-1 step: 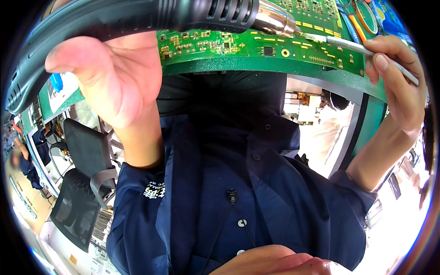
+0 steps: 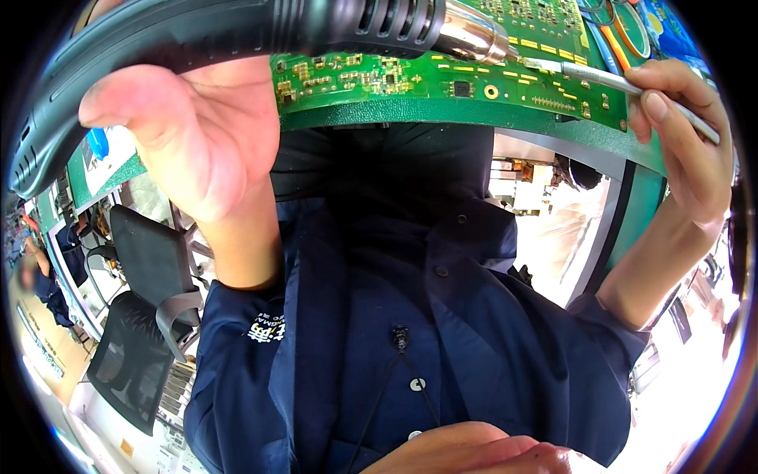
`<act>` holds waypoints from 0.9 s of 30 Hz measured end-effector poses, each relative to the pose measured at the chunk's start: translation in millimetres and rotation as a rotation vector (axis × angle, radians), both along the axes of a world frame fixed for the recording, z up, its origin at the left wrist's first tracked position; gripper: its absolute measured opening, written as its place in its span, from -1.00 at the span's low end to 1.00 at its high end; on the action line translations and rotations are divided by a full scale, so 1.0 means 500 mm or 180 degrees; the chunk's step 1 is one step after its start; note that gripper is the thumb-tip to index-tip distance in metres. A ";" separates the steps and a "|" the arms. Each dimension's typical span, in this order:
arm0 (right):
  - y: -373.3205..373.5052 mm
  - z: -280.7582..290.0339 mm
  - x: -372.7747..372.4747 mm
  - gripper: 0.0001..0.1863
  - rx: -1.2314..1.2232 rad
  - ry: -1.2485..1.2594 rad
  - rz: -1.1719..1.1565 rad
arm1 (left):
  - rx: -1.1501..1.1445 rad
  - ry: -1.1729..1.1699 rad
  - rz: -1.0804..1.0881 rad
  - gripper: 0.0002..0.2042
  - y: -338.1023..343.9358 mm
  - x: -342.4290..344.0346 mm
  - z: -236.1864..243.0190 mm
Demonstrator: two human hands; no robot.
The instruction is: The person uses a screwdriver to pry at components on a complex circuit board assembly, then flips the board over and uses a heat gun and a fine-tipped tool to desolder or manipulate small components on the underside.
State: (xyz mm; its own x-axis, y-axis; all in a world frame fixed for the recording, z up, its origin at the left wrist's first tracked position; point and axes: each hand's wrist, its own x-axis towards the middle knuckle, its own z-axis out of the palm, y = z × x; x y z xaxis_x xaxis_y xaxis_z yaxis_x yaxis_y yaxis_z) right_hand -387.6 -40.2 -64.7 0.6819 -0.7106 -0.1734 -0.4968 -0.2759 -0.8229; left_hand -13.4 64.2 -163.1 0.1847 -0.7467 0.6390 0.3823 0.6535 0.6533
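Where green bench (image 2: 474,118) curves, circuit board (image 2: 442,79), black chairs (image 2: 146,261) behind.

The left hand (image 2: 189,134) is gripping a black hot-air gun (image 2: 237,35), its metal nozzle (image 2: 474,39) pointing at a green circuit board (image 2: 442,79) lying on the green bench edge (image 2: 474,118). The right hand (image 2: 687,150) is pinching metal tweezers (image 2: 608,79), tips resting just beside the nozzle. A dark blue shirt (image 2: 442,340) is filling the lower view.
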 end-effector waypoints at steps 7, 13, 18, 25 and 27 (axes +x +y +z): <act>0.011 -0.024 -0.005 -0.73 -0.0042 -0.0186 -0.0173 | -0.0054 0.0000 -0.0039 -0.41 -0.007 -0.003 -0.003; 0.040 0.009 0.043 -0.71 -0.0256 0.0013 -0.0214 | -0.0105 -0.0030 -0.0080 -0.43 -0.010 -0.013 0.001; 0.040 -0.008 0.042 -0.71 -0.0104 -0.0313 -0.0241 | -0.0172 -0.0079 -0.0131 -0.45 -0.013 -0.025 0.012; 0.052 0.004 0.042 -0.72 -0.0458 -0.0262 0.0037 | -0.0232 -0.0218 -0.0164 -0.47 -0.012 -0.036 0.024; 0.051 -0.002 0.045 -0.72 -0.0468 -0.0283 -0.0005 | -0.0241 -0.0088 -0.0215 -0.47 -0.014 -0.045 0.030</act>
State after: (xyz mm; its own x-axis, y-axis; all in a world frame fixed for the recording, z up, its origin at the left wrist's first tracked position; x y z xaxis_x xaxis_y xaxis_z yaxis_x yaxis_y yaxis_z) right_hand -365.0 -14.6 -65.5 0.6887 -0.7250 -0.0065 -0.4244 -0.3958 -0.8144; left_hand -35.7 57.0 -148.1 0.1170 -0.7063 0.6982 0.4095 0.6748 0.6140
